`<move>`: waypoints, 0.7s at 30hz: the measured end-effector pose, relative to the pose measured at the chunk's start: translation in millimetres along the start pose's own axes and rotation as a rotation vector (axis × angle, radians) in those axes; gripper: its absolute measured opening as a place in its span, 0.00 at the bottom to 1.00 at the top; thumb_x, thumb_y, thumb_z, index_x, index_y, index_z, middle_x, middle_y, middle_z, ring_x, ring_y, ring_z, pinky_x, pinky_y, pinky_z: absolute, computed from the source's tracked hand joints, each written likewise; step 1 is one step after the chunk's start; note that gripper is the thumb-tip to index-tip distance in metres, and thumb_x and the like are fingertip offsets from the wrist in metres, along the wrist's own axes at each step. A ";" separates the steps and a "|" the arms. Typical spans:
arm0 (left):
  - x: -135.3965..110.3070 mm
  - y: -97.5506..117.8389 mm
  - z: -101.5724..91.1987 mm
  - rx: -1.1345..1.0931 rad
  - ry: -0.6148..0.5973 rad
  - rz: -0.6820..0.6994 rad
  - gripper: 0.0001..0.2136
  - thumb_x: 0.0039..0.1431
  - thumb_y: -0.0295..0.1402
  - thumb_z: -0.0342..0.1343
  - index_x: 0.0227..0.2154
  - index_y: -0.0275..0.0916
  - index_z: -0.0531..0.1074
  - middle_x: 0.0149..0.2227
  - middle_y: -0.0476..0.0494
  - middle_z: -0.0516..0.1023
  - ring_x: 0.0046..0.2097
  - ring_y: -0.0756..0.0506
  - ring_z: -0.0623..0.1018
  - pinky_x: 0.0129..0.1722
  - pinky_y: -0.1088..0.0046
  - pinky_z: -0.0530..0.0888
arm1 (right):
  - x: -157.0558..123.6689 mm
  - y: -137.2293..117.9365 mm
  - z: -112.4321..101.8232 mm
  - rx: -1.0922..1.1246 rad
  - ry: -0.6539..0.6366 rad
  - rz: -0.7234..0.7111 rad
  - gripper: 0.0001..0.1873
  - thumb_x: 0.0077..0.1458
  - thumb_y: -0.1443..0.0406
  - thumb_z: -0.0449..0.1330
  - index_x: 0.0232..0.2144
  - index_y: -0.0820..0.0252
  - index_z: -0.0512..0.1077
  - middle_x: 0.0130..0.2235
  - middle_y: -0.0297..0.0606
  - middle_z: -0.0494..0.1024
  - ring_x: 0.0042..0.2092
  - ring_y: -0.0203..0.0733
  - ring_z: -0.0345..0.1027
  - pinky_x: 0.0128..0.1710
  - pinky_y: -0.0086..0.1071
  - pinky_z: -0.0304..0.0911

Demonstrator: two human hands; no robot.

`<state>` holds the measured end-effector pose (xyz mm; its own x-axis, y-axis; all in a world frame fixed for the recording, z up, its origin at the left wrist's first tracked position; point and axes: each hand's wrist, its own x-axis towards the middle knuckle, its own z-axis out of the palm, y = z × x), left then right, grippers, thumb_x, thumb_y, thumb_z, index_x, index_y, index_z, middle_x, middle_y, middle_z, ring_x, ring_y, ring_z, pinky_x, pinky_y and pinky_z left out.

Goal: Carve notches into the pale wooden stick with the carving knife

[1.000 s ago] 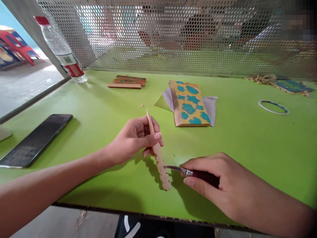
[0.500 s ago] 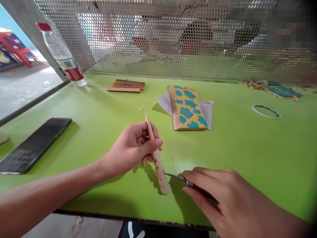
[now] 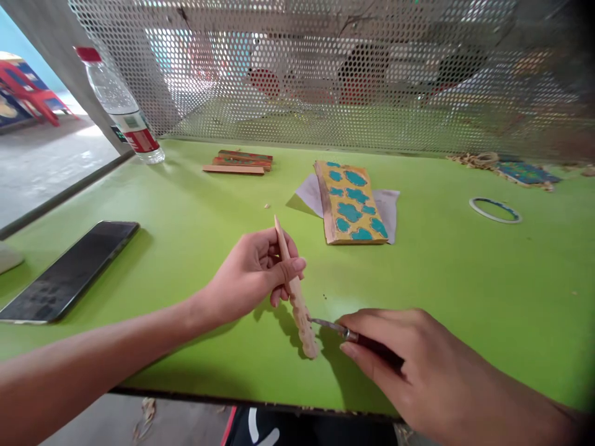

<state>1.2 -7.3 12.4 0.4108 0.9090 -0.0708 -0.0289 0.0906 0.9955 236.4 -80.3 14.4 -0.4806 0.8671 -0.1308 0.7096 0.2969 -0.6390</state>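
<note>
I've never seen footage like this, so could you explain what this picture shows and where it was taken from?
This is a view from a camera worn on a person's head, looking down at their own bare hands. Their left hand grips a pale notched wooden stick. Their right hand holds a small dark-handled knife, its blade at the stick's edge. On the bright green table are a black smartphone, a yellow board with teal blotches and a clear plastic bottle.
</note>
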 end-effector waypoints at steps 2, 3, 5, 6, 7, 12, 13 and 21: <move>-1.4 1.8 0.7 0.021 0.010 -0.003 0.18 0.53 0.39 0.72 0.30 0.34 0.68 0.25 0.51 0.75 0.21 0.53 0.74 0.17 0.82 0.73 | -2.0 -0.9 1.6 0.024 0.008 0.001 0.11 0.66 0.65 0.56 0.35 0.56 0.79 0.33 0.39 0.81 0.36 0.45 0.74 0.34 0.33 0.65; -1.9 3.0 1.1 0.026 0.010 -0.002 0.18 0.54 0.40 0.72 0.30 0.34 0.68 0.25 0.51 0.75 0.21 0.54 0.74 0.17 0.82 0.73 | -2.1 -0.2 1.5 0.050 -0.001 0.008 0.11 0.66 0.64 0.56 0.35 0.56 0.79 0.32 0.38 0.81 0.36 0.44 0.74 0.33 0.32 0.65; -2.3 5.2 1.6 0.023 0.005 -0.002 0.20 0.53 0.42 0.71 0.30 0.34 0.68 0.24 0.51 0.75 0.21 0.54 0.74 0.17 0.82 0.73 | -0.4 3.1 -0.8 0.120 -0.038 0.042 0.12 0.66 0.61 0.57 0.35 0.56 0.80 0.30 0.37 0.80 0.34 0.43 0.72 0.30 0.31 0.63; -2.1 6.0 1.6 0.019 0.001 -0.004 0.20 0.53 0.42 0.72 0.30 0.34 0.68 0.25 0.51 0.75 0.21 0.54 0.74 0.17 0.82 0.73 | 1.3 5.1 -2.5 0.160 -0.064 0.071 0.13 0.66 0.60 0.58 0.35 0.57 0.80 0.30 0.37 0.79 0.33 0.42 0.71 0.29 0.31 0.62; -1.7 6.4 1.4 0.014 -0.005 -0.008 0.20 0.53 0.42 0.72 0.30 0.33 0.68 0.25 0.50 0.75 0.21 0.54 0.74 0.17 0.83 0.73 | 3.4 7.1 -4.5 0.203 -0.095 0.107 0.14 0.66 0.57 0.58 0.36 0.58 0.80 0.29 0.36 0.78 0.32 0.41 0.70 0.28 0.30 0.61; 1.9 3.3 -2.0 -0.012 -0.042 -0.017 0.21 0.52 0.43 0.72 0.31 0.33 0.67 0.27 0.48 0.78 0.22 0.53 0.75 0.18 0.83 0.73 | 14.0 12.0 -13.2 0.498 -0.342 0.287 0.22 0.66 0.49 0.57 0.39 0.63 0.77 0.25 0.30 0.68 0.23 0.31 0.60 0.21 0.26 0.55; 2.6 2.2 -2.8 -0.011 -0.047 -0.014 0.21 0.52 0.42 0.72 0.31 0.33 0.67 0.27 0.47 0.78 0.22 0.54 0.75 0.18 0.83 0.73 | 15.8 12.6 -14.3 0.548 -0.380 0.297 0.22 0.66 0.49 0.58 0.38 0.64 0.76 0.25 0.29 0.68 0.22 0.30 0.59 0.20 0.25 0.54; 5.7 -0.2 -5.7 -0.022 -0.080 -0.004 0.21 0.52 0.42 0.73 0.30 0.33 0.68 0.28 0.45 0.80 0.22 0.54 0.76 0.18 0.83 0.74 | 25.9 21.7 -18.1 0.695 -0.510 0.279 0.24 0.61 0.47 0.63 0.29 0.62 0.72 0.24 0.31 0.70 0.19 0.27 0.57 0.16 0.22 0.52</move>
<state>-1.6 0.2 11.4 0.4826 0.8732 -0.0685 -0.0469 0.1038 0.9935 248.7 -44.2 10.9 -0.6254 0.5397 -0.5636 0.4430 -0.3489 -0.8258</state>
